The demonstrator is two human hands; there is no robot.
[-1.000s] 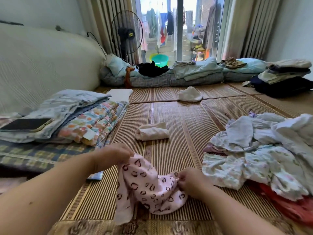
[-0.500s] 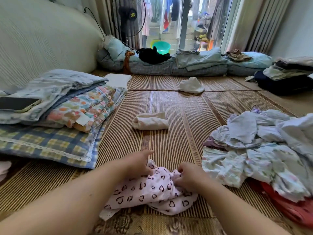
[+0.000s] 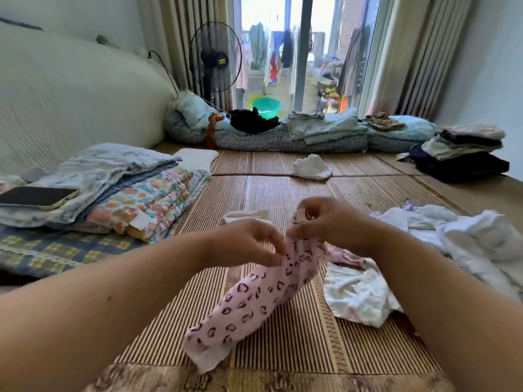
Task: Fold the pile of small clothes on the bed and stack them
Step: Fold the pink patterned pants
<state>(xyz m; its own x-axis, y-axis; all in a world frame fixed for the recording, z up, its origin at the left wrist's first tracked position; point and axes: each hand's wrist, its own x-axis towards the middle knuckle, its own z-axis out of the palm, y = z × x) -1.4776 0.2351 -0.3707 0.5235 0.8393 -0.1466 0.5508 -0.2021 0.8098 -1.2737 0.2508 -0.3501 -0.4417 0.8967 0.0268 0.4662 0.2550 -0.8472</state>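
Note:
A small pink garment with dark heart prints hangs lifted above the striped bed mat, its lower end trailing down toward me. My left hand pinches its upper edge and my right hand grips the top end right beside it. The unfolded pile of small pale clothes lies to the right, with a floral white piece at its near edge. A folded cream piece sits on the mat just behind my hands, partly hidden.
Folded quilts with a phone on top lie at the left. A white garment rests farther back on the mat. A stack of folded clothes stands at the far right; bedding and a fan line the window.
The pink garment lay bunched on the mat under both hands; now both hands have lifted it up and come close together at its top end.

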